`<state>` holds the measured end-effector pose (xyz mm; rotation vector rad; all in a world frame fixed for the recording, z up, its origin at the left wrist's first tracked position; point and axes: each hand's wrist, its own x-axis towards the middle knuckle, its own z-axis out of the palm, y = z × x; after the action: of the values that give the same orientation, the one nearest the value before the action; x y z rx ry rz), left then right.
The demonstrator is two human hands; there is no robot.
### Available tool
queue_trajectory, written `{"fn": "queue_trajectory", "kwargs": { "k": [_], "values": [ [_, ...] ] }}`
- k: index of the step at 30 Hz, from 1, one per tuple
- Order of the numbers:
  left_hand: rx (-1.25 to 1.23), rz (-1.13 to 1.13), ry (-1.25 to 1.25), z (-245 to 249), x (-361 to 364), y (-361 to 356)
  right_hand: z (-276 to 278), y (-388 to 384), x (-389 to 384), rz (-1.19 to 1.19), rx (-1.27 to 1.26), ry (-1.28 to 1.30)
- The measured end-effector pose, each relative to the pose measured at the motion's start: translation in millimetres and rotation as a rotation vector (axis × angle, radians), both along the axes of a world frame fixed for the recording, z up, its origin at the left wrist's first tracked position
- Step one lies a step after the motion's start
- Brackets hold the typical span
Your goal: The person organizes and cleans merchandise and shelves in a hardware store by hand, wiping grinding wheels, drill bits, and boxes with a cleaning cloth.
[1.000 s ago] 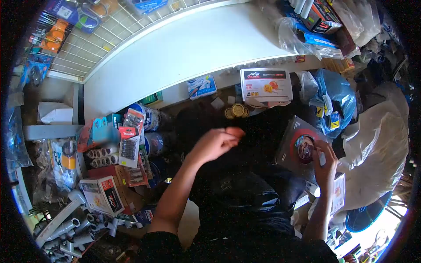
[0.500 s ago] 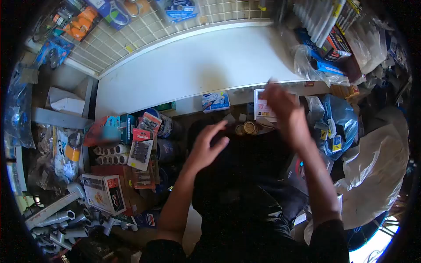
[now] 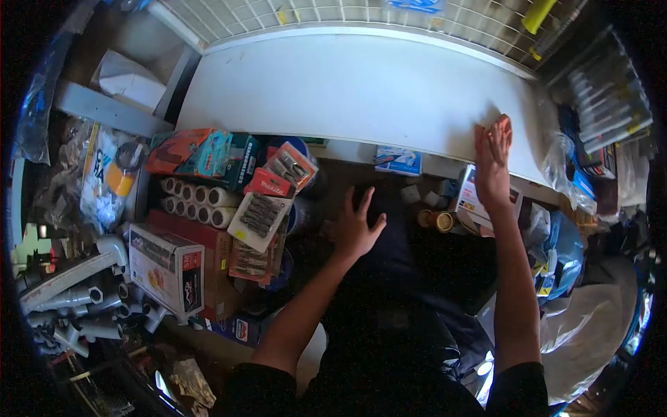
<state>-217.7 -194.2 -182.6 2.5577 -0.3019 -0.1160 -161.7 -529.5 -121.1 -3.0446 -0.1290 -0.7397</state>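
Note:
My right hand (image 3: 494,163) is raised at the front edge of the white tabletop (image 3: 347,90), its fingers straight and nothing in it. Behind its wrist, below that edge, a white box (image 3: 470,197) partly shows. Lower and to the left, my left hand (image 3: 358,228) hangs over my dark lap with its fingers spread, holding nothing. Nearest on its left is a carded pack of dark bits (image 3: 259,221), lying on other packs. Two gold-coloured round pieces (image 3: 440,221) sit between the hands, beside the white box.
White pipe pieces (image 3: 198,201) are stacked at the left, under red and teal packages (image 3: 187,154). Below them stand a printed carton (image 3: 165,267) and grey pipe fittings (image 3: 83,309). A small blue-and-white box (image 3: 398,160) lies under the tabletop edge. Plastic-wrapped goods (image 3: 563,243) crowd the right.
The view has turned left, so the surroundings appear further right. My right hand, blurred before, now shows straight fingers at the tabletop edge. My left hand remains empty over my lap.

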Motion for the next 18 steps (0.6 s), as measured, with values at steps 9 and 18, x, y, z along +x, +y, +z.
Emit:
{"fn": "queue_trajectory", "kwargs": {
  "k": [9,18],
  "values": [
    [-0.107,0.022,0.016,-15,2,-1,11,176,40,0.252,0.27,0.188],
    [-0.111,-0.009,0.009,-10,-9,10,71,95,59,0.518,0.748,0.025]
  ]
}}
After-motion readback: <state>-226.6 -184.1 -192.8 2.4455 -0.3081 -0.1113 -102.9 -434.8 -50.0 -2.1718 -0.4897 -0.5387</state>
